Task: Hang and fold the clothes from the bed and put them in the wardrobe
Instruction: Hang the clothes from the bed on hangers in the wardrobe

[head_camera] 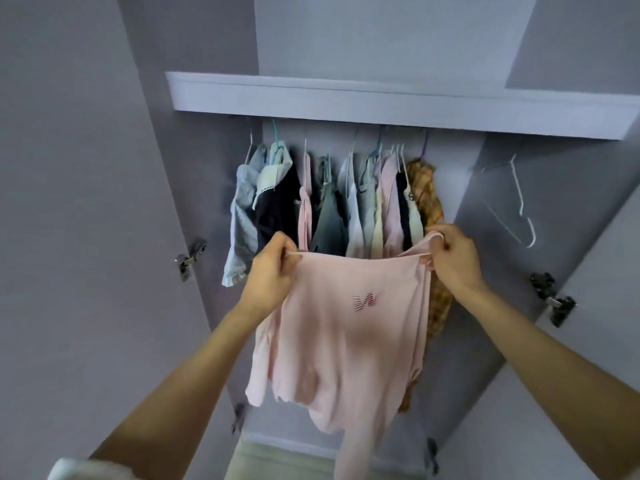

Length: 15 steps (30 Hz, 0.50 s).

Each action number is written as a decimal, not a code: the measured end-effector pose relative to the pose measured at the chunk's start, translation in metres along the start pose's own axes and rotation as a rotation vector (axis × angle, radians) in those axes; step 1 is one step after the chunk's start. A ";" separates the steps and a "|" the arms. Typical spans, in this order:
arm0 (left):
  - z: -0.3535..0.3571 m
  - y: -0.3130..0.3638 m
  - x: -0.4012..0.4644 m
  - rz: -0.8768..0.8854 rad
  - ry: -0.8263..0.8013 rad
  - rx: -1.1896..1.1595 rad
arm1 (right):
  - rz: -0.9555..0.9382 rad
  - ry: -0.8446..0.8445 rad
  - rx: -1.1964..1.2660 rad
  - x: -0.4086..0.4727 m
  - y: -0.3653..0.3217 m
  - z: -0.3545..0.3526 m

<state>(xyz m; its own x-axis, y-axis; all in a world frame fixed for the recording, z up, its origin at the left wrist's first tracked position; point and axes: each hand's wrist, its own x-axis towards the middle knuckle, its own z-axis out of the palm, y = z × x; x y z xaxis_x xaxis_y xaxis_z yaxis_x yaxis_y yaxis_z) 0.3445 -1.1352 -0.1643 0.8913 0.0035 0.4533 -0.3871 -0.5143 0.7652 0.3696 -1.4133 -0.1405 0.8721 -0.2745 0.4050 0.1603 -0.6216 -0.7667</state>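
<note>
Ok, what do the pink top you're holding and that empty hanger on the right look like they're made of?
The pink top looks like a soft, matte knit, probably cotton jersey: it drapes limply and puckers where the left hand and right hand pinch it. The empty hanger looks like thin wire with a white coating, judging by its slim outline.

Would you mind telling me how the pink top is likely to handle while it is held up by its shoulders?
The pink top looks floppy: it sags between the left hand and right hand. It probably weighs little, since pinching fingers carry it. One sleeve dangles and could snag.
</note>
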 end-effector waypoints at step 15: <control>0.143 0.066 0.067 -0.029 -0.494 -0.286 | 0.007 -0.231 0.492 0.034 0.002 -0.052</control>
<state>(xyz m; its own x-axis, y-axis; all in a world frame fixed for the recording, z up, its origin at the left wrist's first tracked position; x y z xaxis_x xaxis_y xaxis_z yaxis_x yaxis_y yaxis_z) 0.4128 -1.2918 -0.1485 0.8805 -0.4225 0.2151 -0.3476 -0.2668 0.8989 0.3756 -1.4624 -0.1020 0.9440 -0.0745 0.3214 0.3032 -0.1879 -0.9342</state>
